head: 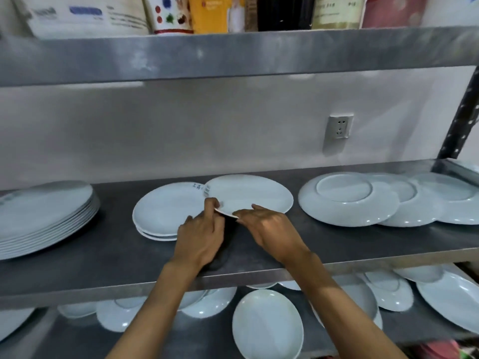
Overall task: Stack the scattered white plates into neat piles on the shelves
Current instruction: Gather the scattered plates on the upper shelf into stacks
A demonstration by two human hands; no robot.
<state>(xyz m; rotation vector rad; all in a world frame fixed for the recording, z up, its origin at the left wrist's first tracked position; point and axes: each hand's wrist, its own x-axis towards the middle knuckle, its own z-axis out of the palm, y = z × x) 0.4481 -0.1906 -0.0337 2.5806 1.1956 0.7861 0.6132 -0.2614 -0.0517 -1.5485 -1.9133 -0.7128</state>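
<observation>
Both hands on the oval plate (250, 194) mid-shelf — the left hand (201, 235) pinches its near-left rim, the right hand (269, 230) curls fingers round the near edge, lifting it a touch. Its left edge overlaps the small pile (166, 212) just beside it, two or so plates deep. The move, I'd say: lift clear rather than drag, centre it over that pile, lower it flat so rims line up. Far left sits a tall stack (44, 216); to the right, upturned plates (347, 200) overlap loosely — more lie scattered on the lower shelf (181, 338).
</observation>
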